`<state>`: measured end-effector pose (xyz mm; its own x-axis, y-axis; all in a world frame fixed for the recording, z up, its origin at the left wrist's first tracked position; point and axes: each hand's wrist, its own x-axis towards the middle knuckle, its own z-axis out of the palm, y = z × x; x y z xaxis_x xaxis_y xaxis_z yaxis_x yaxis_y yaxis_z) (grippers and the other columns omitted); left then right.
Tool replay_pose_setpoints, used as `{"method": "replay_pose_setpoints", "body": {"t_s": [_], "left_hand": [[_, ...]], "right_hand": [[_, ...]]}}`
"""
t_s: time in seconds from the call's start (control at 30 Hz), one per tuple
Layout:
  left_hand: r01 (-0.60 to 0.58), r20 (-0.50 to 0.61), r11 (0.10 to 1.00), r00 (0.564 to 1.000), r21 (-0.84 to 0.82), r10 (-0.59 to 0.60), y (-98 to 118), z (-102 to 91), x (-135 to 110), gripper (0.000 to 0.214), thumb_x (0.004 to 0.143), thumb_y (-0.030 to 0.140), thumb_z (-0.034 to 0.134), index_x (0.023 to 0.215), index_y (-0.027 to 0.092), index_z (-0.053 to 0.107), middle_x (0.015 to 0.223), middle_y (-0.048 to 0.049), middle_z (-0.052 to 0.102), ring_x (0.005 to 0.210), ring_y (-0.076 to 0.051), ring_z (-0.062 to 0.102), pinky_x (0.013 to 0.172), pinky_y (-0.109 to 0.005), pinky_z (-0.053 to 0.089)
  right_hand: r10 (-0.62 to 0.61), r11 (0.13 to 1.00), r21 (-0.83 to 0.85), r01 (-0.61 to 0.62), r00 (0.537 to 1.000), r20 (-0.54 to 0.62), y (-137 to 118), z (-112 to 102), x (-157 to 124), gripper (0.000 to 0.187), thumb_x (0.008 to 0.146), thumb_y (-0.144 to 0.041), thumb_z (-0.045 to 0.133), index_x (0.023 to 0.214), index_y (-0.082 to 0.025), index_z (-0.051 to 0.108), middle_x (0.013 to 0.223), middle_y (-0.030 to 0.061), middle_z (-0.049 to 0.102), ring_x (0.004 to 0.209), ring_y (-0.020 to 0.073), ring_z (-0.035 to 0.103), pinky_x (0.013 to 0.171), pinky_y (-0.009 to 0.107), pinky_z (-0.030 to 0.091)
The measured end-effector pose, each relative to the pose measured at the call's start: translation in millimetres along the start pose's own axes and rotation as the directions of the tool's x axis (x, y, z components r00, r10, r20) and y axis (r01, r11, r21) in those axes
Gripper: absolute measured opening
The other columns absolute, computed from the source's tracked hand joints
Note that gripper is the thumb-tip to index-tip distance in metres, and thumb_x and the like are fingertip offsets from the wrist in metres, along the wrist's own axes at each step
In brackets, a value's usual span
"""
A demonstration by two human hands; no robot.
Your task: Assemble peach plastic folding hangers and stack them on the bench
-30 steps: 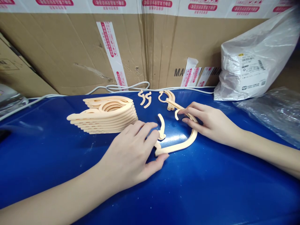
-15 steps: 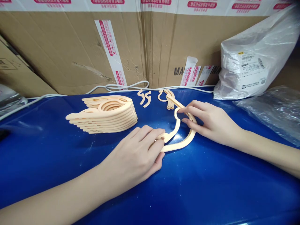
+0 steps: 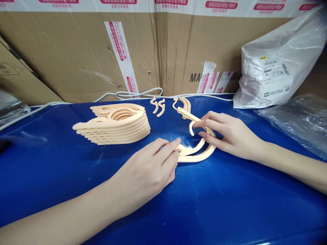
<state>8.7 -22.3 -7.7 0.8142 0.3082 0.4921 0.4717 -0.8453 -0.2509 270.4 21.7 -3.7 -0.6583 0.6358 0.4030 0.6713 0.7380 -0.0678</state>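
A cream plastic folding hanger (image 3: 195, 158) lies on the blue table between my hands, its curved frame bowed to the right. My left hand (image 3: 153, 166) pinches its near arm end with thumb and fingers, which partly hide that end. On the right side, my right hand (image 3: 231, 134) is closed on the frame and the hook part (image 3: 191, 128), fingertips gripping close to the bend. To the left stands a neat stack of matching hangers (image 3: 120, 133). Behind the hands lie two loose S-shaped hook pieces (image 3: 160, 108) and several more curved pieces (image 3: 187, 105), partly covered by the held hanger.
A large cardboard box (image 3: 84, 51) walls off the back of the blue table (image 3: 194, 204). White cable (image 3: 140, 91) runs along its foot. A white plastic parcel bag (image 3: 270, 68) stands at the back right, with clear plastic wrap (image 3: 298, 119) in front.
The inner curved piece of the hanger has swung down and right, nearer the outer frame. Its hook part now sits apart from that piece. Both hands stay nearly in place.
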Motion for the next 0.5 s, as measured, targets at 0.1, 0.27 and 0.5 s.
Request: {"method": "replay_pose_setpoints", "body": {"t_s": [0.1, 0.27, 0.5], "left_hand": [[0.017, -0.035, 0.999, 0.999, -0.048, -0.018, -0.3, -1.4, -1.3, 0.020, 0.091, 0.007, 0.053, 0.101, 0.001, 0.069, 0.113, -0.0191, 0.070, 0.091, -0.024, 0.067, 0.080, -0.036, 0.059], [0.028, -0.069, 0.989, 0.997, -0.143, -0.038, -0.5, -1.4, -4.4, 0.020, 0.094, 0.008, 0.052, 0.106, 0.004, 0.067, 0.108, -0.0143, 0.072, 0.093, -0.022, 0.068, 0.085, -0.036, 0.059], [0.044, -0.034, 0.984, 0.998, -0.172, -0.050, -4.8, 1.7, -8.2, 0.021, 0.093, 0.007, 0.054, 0.111, 0.004, 0.064, 0.114, -0.0129, 0.069, 0.100, -0.022, 0.063, 0.090, -0.035, 0.055]], "right_hand": [[-0.034, 0.999, 0.002, 0.034, 0.999, 0.012, 0.1, -1.6, 0.3, 0.025, 0.097, -0.025, 0.046, 0.116, -0.020, 0.061, 0.101, 0.0065, 0.061, 0.082, 0.0184, 0.057, 0.071, 0.033, 0.045], [-0.065, 0.998, -0.009, 0.066, 0.997, 0.033, 1.5, -2.9, 0.7, 0.027, 0.097, -0.019, 0.040, 0.112, -0.018, 0.063, 0.100, 0.0073, 0.062, 0.080, 0.0185, 0.056, 0.070, 0.033, 0.042], [-0.160, 0.987, 0.012, 0.160, 0.985, 0.069, 1.6, -4.0, 1.0, 0.027, 0.099, -0.018, 0.039, 0.111, -0.017, 0.063, 0.100, 0.0074, 0.063, 0.083, 0.0184, 0.056, 0.072, 0.033, 0.040]]}}
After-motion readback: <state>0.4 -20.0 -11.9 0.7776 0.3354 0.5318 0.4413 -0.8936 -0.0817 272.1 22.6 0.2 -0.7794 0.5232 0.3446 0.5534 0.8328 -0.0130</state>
